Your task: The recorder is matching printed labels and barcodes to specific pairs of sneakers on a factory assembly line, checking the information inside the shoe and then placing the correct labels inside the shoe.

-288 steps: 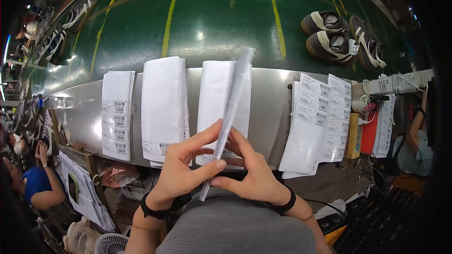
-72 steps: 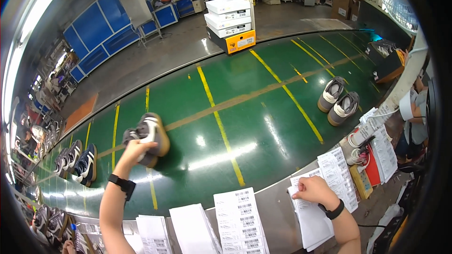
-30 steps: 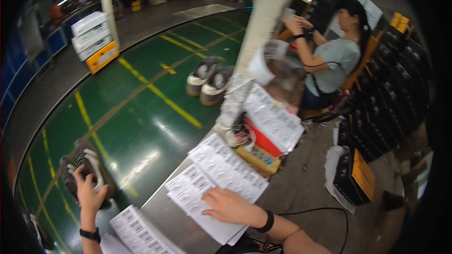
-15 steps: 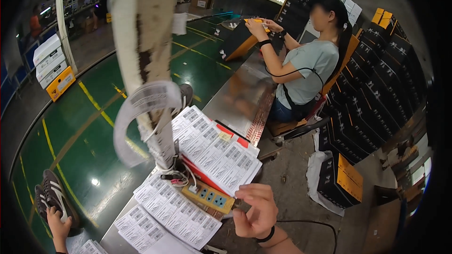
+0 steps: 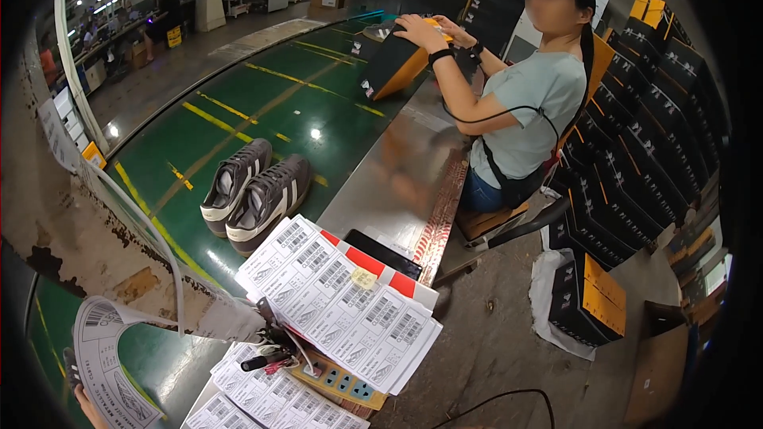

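Note:
At the lower left edge, part of my left hand (image 5: 86, 407) shows behind a curled, printed paper label (image 5: 111, 349). It is close to the dark edge of a shoe (image 5: 70, 367); the label hides most of its fingers and any grip. My right hand is out of view. Sheets of barcode labels (image 5: 342, 294) lie fanned over a red-edged folder, with more label sheets (image 5: 270, 393) below. Between them sits a yellow power strip (image 5: 338, 381). A pair of dark brown sneakers with pale stripes (image 5: 258, 195) stands on the green conveyor (image 5: 191, 159) beyond the sheets.
A worn, peeling post (image 5: 103, 262) with a white cable crosses the left side. Across the metal bench (image 5: 381, 175), a seated person holds a black and orange shoebox (image 5: 397, 67). A black phone (image 5: 381, 253) lies by the folder. Stacked shoeboxes (image 5: 636, 159) fill the right.
The view has shifted, so the post now slants across the left and both sneakers beyond the sheets show. My right hand has left the picture. My left hand, earlier on a shoe, is mostly hidden.

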A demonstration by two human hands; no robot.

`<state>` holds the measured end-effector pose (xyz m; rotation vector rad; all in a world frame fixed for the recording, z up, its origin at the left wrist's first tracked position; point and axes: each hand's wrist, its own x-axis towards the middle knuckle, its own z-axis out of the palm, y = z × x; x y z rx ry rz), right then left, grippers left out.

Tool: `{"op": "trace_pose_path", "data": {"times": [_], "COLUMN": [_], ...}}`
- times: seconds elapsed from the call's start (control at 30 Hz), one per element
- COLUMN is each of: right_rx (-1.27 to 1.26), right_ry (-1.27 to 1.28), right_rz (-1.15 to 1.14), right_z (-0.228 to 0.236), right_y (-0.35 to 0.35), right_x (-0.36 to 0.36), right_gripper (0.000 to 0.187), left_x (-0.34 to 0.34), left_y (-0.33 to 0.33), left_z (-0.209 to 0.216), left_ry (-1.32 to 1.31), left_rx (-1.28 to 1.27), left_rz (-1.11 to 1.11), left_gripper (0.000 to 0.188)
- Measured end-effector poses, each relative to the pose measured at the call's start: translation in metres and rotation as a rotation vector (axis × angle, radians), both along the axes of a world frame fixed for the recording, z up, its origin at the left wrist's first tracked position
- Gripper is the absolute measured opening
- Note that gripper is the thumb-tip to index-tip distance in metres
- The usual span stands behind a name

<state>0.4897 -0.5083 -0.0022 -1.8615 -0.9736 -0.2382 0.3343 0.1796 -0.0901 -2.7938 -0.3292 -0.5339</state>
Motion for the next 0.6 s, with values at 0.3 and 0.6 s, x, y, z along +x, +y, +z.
{"op": "trace_pose_path", "data": {"times": [0.3,0.6], "right_rx": [-0.27,-0.322], "right_ry": [0.023,-0.18], "right_rz": [0.273,0.191], "right_z": [-0.002,0.025], "right_y": [0.038,0.071], "right_x": [-0.036,-0.071], "right_gripper": [0.009,0.014], "left_x": [0.059,0.045], "left_y": [-0.116,-0.099], "left_z": [0.058,0.091], "left_ry": [0.155,0.301], "left_rx": [-0.414,-0.528], "left_rz": [0.617,0.205], "left_gripper": [0.067,0.058]}}
